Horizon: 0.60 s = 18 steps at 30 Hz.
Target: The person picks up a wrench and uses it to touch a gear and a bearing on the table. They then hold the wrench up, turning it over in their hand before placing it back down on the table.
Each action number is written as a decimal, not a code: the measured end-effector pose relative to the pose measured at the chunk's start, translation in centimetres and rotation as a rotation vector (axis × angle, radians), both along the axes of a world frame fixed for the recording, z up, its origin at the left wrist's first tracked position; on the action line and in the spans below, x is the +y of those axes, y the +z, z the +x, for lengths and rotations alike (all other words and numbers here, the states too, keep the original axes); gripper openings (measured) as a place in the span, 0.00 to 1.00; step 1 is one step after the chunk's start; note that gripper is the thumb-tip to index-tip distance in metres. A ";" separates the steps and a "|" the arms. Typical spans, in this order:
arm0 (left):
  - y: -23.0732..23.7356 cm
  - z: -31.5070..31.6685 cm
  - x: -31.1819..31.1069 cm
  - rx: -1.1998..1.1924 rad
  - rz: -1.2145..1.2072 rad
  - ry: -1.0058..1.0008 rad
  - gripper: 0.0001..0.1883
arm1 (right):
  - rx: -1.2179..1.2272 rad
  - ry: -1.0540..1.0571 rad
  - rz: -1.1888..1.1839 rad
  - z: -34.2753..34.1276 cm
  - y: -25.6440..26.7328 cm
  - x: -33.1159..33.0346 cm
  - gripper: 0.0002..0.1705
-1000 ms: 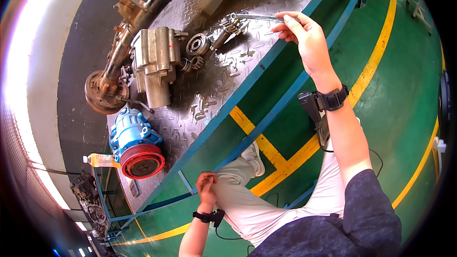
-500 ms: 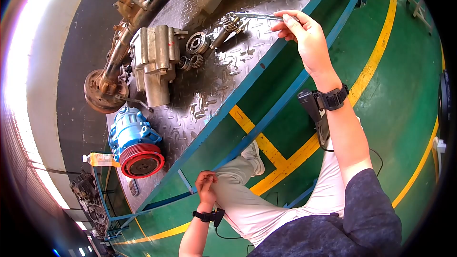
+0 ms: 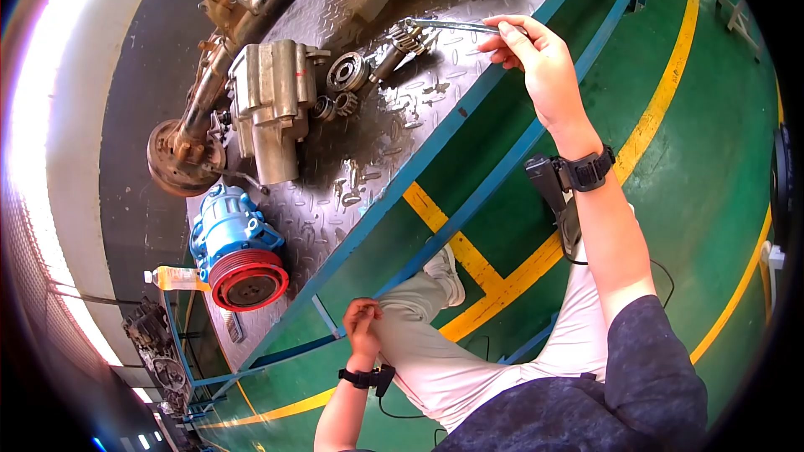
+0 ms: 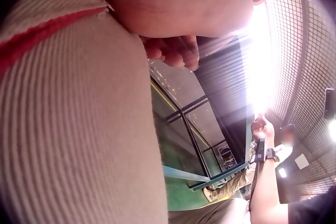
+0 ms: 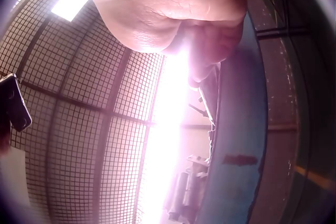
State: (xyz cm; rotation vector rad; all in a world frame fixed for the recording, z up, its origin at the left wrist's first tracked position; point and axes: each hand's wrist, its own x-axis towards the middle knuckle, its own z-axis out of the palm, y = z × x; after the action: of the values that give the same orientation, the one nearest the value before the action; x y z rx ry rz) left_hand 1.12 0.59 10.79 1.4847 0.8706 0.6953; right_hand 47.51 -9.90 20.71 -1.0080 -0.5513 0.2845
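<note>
My right hand point(image 3: 540, 63) holds a slim metal wrench point(image 3: 456, 26) by its near end, thumb on top, over the table's edge. The wrench's ring-shaped far end overlaps a toothed gear shaft point(image 3: 394, 57) lying on the metal table point(image 3: 389, 138). In the right wrist view, the palm of the right hand point(image 5: 173, 3) hides most of the wrench. My left hand point(image 3: 362, 326) rests at my knee, its fingers loosely curled and holding nothing. Close to the gear shaft lie a ball bearing point(image 3: 347, 73) and a small gear point(image 3: 346, 104).
A grey metal housing point(image 3: 272, 105) stands left of the bearing. Nearer is a blue compressor with a red pulley point(image 3: 249, 279), beside a bottle point(image 3: 174, 278). Several small bolts point(image 3: 352, 184) lie near the table's blue edge point(image 3: 368, 205). A rusty axle point(image 3: 201, 109) runs along the far side.
The wrench has turned slightly in the right hand, its face now brighter. Things on the table sit a little higher in the head view. The left hand stays at the knee.
</note>
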 end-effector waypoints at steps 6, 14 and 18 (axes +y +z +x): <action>-0.1 -0.1 0.1 -0.001 0.000 0.005 0.08 | -0.024 0.012 -0.019 0.0 0.0 -0.1 0.14; -0.3 -0.3 0.1 -0.001 -0.001 0.005 0.08 | -0.024 0.024 0.002 0.2 -0.2 -0.1 0.14; -0.1 -0.1 0.1 -0.002 0.000 0.004 0.08 | 0.001 0.010 0.007 0.1 0.0 -0.2 0.13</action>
State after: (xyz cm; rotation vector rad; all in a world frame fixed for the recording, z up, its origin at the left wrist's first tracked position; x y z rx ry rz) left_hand 0.99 0.66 10.70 1.4825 0.8726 0.7002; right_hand 47.60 -10.06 20.73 -0.9984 -0.5564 0.2917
